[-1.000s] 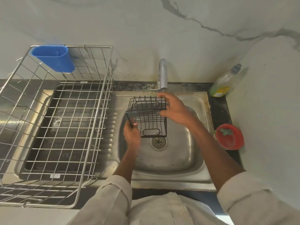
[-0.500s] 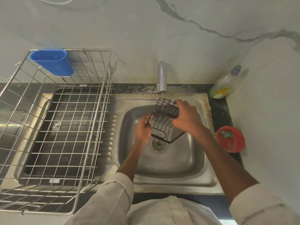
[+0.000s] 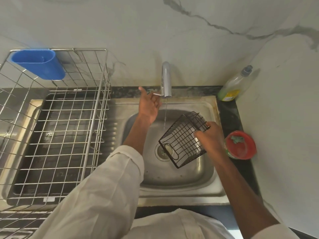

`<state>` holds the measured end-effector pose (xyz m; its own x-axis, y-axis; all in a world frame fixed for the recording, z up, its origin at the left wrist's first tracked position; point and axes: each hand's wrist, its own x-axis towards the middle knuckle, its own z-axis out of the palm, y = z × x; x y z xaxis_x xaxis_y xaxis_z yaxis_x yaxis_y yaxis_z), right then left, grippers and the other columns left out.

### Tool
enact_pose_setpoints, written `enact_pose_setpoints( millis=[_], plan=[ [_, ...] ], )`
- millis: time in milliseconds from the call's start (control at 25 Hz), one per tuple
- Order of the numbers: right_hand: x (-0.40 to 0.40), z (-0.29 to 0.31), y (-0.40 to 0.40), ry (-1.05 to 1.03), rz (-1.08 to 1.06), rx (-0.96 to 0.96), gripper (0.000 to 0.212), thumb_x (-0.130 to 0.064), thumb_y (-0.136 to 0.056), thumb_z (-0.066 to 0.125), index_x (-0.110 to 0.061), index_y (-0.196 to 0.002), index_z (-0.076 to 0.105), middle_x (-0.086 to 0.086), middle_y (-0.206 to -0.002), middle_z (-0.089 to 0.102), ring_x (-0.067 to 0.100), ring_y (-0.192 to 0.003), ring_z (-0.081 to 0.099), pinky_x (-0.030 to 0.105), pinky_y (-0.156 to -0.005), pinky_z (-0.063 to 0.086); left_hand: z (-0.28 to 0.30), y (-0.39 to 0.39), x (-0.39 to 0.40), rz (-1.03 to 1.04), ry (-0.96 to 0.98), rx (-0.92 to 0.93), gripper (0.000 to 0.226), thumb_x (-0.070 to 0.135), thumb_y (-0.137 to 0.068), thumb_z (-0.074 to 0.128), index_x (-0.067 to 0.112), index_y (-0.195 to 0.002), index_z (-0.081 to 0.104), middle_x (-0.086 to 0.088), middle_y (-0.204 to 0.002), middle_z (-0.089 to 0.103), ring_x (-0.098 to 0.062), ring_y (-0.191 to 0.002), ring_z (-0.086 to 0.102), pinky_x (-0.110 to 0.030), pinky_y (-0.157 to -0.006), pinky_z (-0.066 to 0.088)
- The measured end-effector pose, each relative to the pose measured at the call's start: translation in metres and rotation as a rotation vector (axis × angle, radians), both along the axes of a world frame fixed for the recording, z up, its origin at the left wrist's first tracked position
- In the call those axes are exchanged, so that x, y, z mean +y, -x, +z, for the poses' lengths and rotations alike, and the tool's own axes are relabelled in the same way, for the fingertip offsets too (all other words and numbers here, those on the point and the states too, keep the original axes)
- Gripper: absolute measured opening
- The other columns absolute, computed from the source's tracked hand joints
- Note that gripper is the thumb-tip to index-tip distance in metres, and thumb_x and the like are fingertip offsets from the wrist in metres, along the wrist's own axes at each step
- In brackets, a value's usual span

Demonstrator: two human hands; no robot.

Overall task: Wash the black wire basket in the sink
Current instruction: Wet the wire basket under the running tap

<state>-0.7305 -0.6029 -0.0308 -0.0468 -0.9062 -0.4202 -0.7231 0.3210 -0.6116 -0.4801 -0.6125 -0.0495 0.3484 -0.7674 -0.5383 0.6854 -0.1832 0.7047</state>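
Rinsing step: right hand (image 3: 211, 138) gripping basket (image 3: 183, 141) tilted over sink (image 3: 174, 190), left hand (image 3: 149, 105) with fingers loose at tap (image 3: 166, 80) lever, thin stream running; next, likely basket under water.

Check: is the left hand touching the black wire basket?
Apart. The head view shows the left hand up by the tap lever, bare sink between it and the black wire basket.

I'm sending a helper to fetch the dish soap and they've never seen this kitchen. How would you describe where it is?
Find the steel sink with the tap at its back. On the dark counter at the sink's back right corner, against the marble wall, a clear bottle stands. Its grey cap, greenish liquid and yellow label set it apart from the red bowl nearer the front.
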Motion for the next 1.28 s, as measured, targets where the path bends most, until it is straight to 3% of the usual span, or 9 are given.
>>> enact_pose_setpoints(
  millis=[240,400,480,640,720,880,960,1120,1280],
  plan=[
    [0.010,0.004,0.007,-0.027,-0.191,-0.180,0.059,-0.033,-0.055,0.072,-0.019,-0.112,0.067,-0.001,-0.088,0.075,0.021,-0.080,0.074,0.044,-0.069,0.064,0.008,0.007,0.006,-0.285,0.062,-0.429,0.087,0.074,-0.104,0.019,0.014,-0.166,0.027,-0.009,-0.168,0.039,-0.024,-0.157,0.033,-0.046,-0.130,0.024],
    [0.012,0.017,0.019,-0.036,-0.250,-0.372,0.029,-0.010,-0.073,0.074,-0.014,-0.101,0.067,0.000,-0.085,0.071,0.018,-0.076,0.068,0.028,-0.054,0.048,-0.003,0.011,0.045,-0.150,-0.129,-0.607,0.061,0.076,-0.097,0.046,0.033,-0.138,0.062,0.001,-0.148,0.060,-0.021,-0.138,0.053,-0.052,-0.119,0.039],
    [0.010,0.022,0.031,0.011,-0.216,-0.450,0.034,-0.004,-0.072,0.071,-0.012,-0.105,0.069,0.001,-0.090,0.073,0.017,-0.076,0.069,0.023,-0.053,0.047,-0.027,0.023,0.087,-0.036,-0.308,-0.554,0.075,0.081,-0.093,0.047,0.027,-0.143,0.059,-0.003,-0.152,0.057,-0.027,-0.140,0.052,-0.057,-0.121,0.037],
    [0.016,0.028,0.052,0.017,-0.126,-0.606,0.039,0.005,-0.077,0.072,-0.018,-0.108,0.069,-0.005,-0.092,0.072,0.007,-0.079,0.064,0.013,-0.060,0.046,-0.046,0.056,0.152,-0.254,-0.333,-0.180,0.100,0.092,-0.090,0.025,0.019,-0.153,0.050,-0.007,-0.151,0.057,-0.036,-0.138,0.053,-0.057,-0.116,0.039],
    [0.023,0.028,0.058,0.009,-0.090,-0.673,0.035,0.002,-0.077,0.074,-0.023,-0.101,0.070,-0.008,-0.091,0.073,0.011,-0.087,0.067,0.019,-0.073,0.049,-0.035,0.075,0.162,-0.223,-0.210,-0.170,0.090,0.087,-0.093,0.032,0.020,-0.151,0.053,-0.004,-0.145,0.065,-0.036,-0.136,0.059,-0.053,-0.109,0.045],
    [0.035,0.012,0.068,0.130,0.113,-0.717,0.058,-0.016,-0.089,0.071,-0.037,-0.141,0.056,-0.008,-0.136,0.067,0.013,-0.126,0.062,0.032,-0.104,0.048,-0.016,0.073,0.178,-0.026,0.033,-0.408,0.039,0.037,-0.110,0.055,0.024,-0.147,0.056,0.005,-0.148,0.064,-0.019,-0.139,0.059,-0.046,-0.113,0.049],
    [0.036,0.011,0.068,0.132,0.116,-0.642,0.044,-0.025,-0.098,0.064,-0.045,-0.137,0.055,-0.009,-0.134,0.067,0.012,-0.120,0.062,0.032,-0.100,0.049,-0.001,0.067,0.183,-0.011,0.046,-0.532,0.033,0.023,-0.110,0.056,0.016,-0.142,0.059,0.006,-0.144,0.065,-0.015,-0.131,0.062,-0.039,-0.110,0.052],
    [0.033,0.011,0.065,0.053,0.057,-0.548,0.013,-0.030,-0.102,0.054,-0.035,-0.095,0.064,0.002,-0.080,0.064,0.025,-0.073,0.062,0.037,-0.059,0.050,0.023,0.079,0.186,-0.012,-0.070,-0.751,0.042,0.030,-0.114,0.046,0.010,-0.150,0.052,-0.005,-0.138,0.063,-0.018,-0.108,0.062,-0.016,-0.069,0.053],
    [0.040,0.007,0.063,0.191,0.025,-0.507,0.017,-0.049,-0.104,0.050,-0.040,-0.100,0.064,0.001,-0.086,0.072,0.024,-0.071,0.070,0.042,-0.064,0.055,0.024,0.091,0.201,0.068,-0.068,-0.797,0.052,0.053,-0.110,0.044,0.025,-0.152,0.053,-0.002,-0.146,0.062,-0.023,-0.131,0.062,-0.037,-0.103,0.055]
  ],
)
